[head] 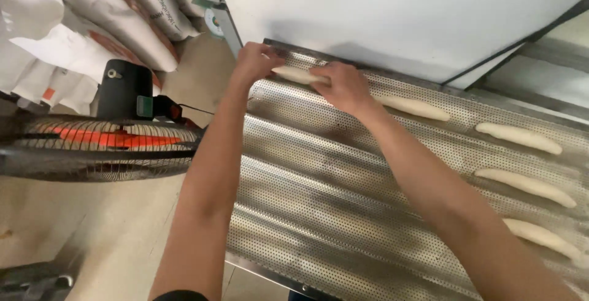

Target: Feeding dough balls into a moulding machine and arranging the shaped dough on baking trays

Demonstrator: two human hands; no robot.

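Both hands, the left hand (256, 62) and right hand (343, 85), pinched the ends of a dough stick (299, 75) at the far corner of the perforated tray (319, 203), where uneven pulling could probably stretch or tear it.

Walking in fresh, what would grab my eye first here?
Both hands, the left hand and right hand, rest on a pale dough stick at the far corner of a perforated, grooved metal tray. More dough sticks lie along its right side, and a fan stands at left.
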